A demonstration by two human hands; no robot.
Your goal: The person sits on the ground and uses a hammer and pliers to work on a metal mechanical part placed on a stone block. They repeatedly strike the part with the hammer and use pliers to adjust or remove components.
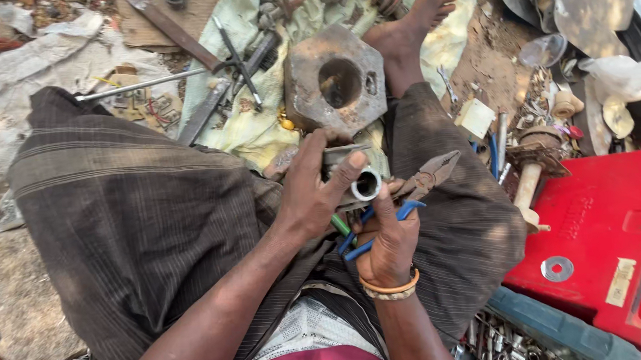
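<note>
I sit on the ground with dark striped cloth over my legs. My left hand (pixel 314 191) grips a small metal cylindrical part (pixel 360 178) with an open round end, thumb across its top. My right hand (pixel 389 242), with a bangle at the wrist, holds blue-handled pliers (pixel 408 198) whose rusty jaws point right, beside the part. A heavy rusty metal block (pixel 334 82) with a round hole lies just beyond my hands on a pale cloth (pixel 250 129).
My bare foot (pixel 418 21) rests by the block. Rusty tools, a rod (pixel 140 85) and springs lie at the top. A red plastic case (pixel 603 225) with a washer (pixel 557 268) sits right, scrap parts above it, sockets (pixel 497 341) below.
</note>
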